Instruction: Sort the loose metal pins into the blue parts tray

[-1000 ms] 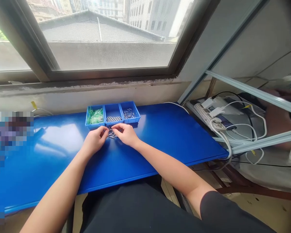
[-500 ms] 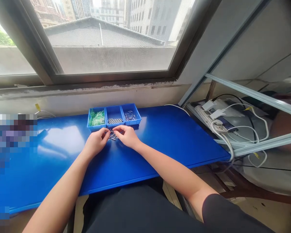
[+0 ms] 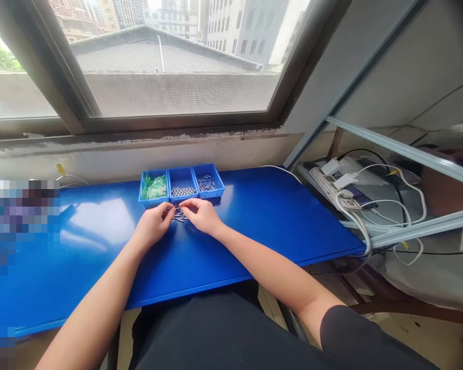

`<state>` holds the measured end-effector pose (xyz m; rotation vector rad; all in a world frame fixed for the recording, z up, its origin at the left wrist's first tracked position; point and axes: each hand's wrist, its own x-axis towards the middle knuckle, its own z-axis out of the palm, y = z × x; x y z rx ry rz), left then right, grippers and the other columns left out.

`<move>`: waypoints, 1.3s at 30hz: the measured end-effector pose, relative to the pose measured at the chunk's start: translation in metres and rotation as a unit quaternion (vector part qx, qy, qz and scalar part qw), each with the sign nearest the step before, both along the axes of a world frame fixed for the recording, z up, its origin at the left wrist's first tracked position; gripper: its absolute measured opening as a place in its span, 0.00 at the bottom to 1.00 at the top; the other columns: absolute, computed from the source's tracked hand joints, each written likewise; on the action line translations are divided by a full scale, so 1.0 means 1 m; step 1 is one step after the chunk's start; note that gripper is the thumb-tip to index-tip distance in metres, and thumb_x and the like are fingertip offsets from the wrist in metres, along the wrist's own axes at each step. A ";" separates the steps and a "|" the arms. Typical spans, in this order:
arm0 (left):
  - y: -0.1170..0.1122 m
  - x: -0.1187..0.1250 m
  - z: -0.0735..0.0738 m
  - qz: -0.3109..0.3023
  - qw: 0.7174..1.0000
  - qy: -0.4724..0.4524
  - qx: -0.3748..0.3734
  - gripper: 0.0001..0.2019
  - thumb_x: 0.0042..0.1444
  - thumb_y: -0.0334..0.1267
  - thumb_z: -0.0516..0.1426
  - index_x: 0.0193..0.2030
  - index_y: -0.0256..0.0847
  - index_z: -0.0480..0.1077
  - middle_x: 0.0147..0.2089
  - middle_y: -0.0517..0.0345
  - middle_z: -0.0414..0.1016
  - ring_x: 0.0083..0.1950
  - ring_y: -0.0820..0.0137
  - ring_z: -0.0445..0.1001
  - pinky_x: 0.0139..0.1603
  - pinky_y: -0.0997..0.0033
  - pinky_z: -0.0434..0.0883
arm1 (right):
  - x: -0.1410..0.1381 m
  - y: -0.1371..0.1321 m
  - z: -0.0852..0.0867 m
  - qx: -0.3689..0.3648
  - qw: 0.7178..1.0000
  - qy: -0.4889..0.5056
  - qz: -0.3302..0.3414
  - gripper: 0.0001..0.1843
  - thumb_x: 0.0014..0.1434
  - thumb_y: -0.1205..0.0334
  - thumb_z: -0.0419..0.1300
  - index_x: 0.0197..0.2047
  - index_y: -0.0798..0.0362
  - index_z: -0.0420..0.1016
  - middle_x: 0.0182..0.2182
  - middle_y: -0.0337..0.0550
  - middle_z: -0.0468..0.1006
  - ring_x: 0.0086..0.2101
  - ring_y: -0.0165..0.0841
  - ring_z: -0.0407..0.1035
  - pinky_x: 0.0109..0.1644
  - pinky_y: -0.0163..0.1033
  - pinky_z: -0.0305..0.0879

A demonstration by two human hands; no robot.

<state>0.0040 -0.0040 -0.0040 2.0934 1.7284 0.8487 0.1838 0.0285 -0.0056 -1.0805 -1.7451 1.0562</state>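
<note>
A small pile of thin metal pins (image 3: 179, 214) lies on the blue table top (image 3: 278, 221), just in front of a blue three-compartment parts tray (image 3: 182, 201). My left hand (image 3: 152, 224) and my right hand (image 3: 200, 216) sit on either side of the pile, fingertips curled down into it. Whether either hand holds a pin is hidden by the fingers. In the tray, the left compartment has green pieces (image 3: 153, 187), the middle has short silver cylinders (image 3: 182, 191), and the right has metal pins (image 3: 207, 183).
A window frame (image 3: 177, 121) runs along the table's far side. To the right are a white power strip (image 3: 332, 185) with white cables and a metal rail (image 3: 420, 228). A pixelated patch (image 3: 19, 231) covers the left edge. Something brownish and blurred (image 3: 443, 190) lies behind the rail.
The view has shifted slightly since the oldest frame. Both hands stay at the pin pile, with only small finger movement.
</note>
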 end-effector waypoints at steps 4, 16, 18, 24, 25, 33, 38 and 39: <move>0.000 0.000 0.000 -0.001 1.000 -0.001 0.004 0.13 0.62 0.47 0.52 0.40 0.42 0.73 0.23 0.63 0.71 0.23 0.72 0.66 0.28 0.73 0.63 | 0.000 0.000 0.000 0.004 1.000 0.002 0.000 0.09 0.57 0.64 0.61 0.40 0.55 0.81 0.37 0.44 0.83 0.35 0.31 0.76 0.44 0.37 0.73; -0.001 0.000 0.000 -0.003 1.000 -0.001 0.005 0.14 0.63 0.47 0.52 0.41 0.42 0.73 0.24 0.62 0.73 0.24 0.72 0.68 0.29 0.73 0.63 | 0.000 0.000 -0.002 0.005 1.000 0.007 0.001 0.09 0.57 0.64 0.61 0.40 0.55 0.80 0.37 0.44 0.83 0.35 0.31 0.76 0.44 0.37 0.74; -0.001 0.000 0.001 -0.004 1.000 -0.002 0.006 0.14 0.63 0.47 0.51 0.41 0.42 0.73 0.24 0.62 0.73 0.24 0.72 0.68 0.29 0.73 0.63 | 0.000 0.001 -0.003 0.008 1.000 0.007 0.002 0.09 0.57 0.64 0.61 0.40 0.55 0.80 0.37 0.45 0.83 0.35 0.32 0.76 0.44 0.37 0.74; -0.001 0.000 0.001 -0.004 1.000 -0.003 0.007 0.13 0.63 0.47 0.51 0.40 0.42 0.73 0.24 0.62 0.73 0.24 0.72 0.68 0.28 0.73 0.63 | 0.000 0.000 -0.003 0.005 1.000 0.007 0.001 0.09 0.57 0.64 0.61 0.40 0.54 0.80 0.38 0.44 0.83 0.36 0.32 0.77 0.44 0.37 0.74; -0.001 0.000 0.001 -0.003 1.000 -0.002 0.008 0.13 0.63 0.47 0.51 0.41 0.42 0.73 0.24 0.62 0.73 0.24 0.72 0.68 0.28 0.73 0.63 | 0.000 0.000 -0.002 0.005 1.000 0.006 0.001 0.09 0.57 0.65 0.61 0.40 0.55 0.80 0.38 0.44 0.83 0.36 0.32 0.77 0.44 0.37 0.74; -0.001 0.001 0.001 -0.002 1.000 0.000 0.004 0.14 0.63 0.47 0.51 0.41 0.42 0.73 0.25 0.62 0.73 0.24 0.72 0.68 0.29 0.73 0.63 | 0.000 0.000 0.000 0.003 1.000 -0.001 0.000 0.09 0.57 0.65 0.61 0.40 0.55 0.81 0.38 0.44 0.83 0.36 0.32 0.76 0.45 0.37 0.73; -0.001 0.001 0.002 0.001 1.000 0.000 0.011 0.14 0.63 0.47 0.52 0.41 0.41 0.73 0.25 0.62 0.73 0.24 0.72 0.68 0.28 0.73 0.63 | 0.000 -0.001 0.000 0.007 1.000 0.003 -0.001 0.09 0.57 0.65 0.60 0.40 0.55 0.81 0.38 0.45 0.83 0.36 0.32 0.76 0.44 0.37 0.73; -0.001 0.001 0.001 0.001 1.000 0.000 0.011 0.14 0.63 0.47 0.52 0.41 0.41 0.73 0.24 0.62 0.73 0.24 0.72 0.68 0.28 0.73 0.62 | 0.000 0.000 0.000 0.007 1.000 0.003 -0.001 0.09 0.57 0.65 0.60 0.40 0.55 0.81 0.37 0.45 0.83 0.36 0.31 0.76 0.44 0.37 0.73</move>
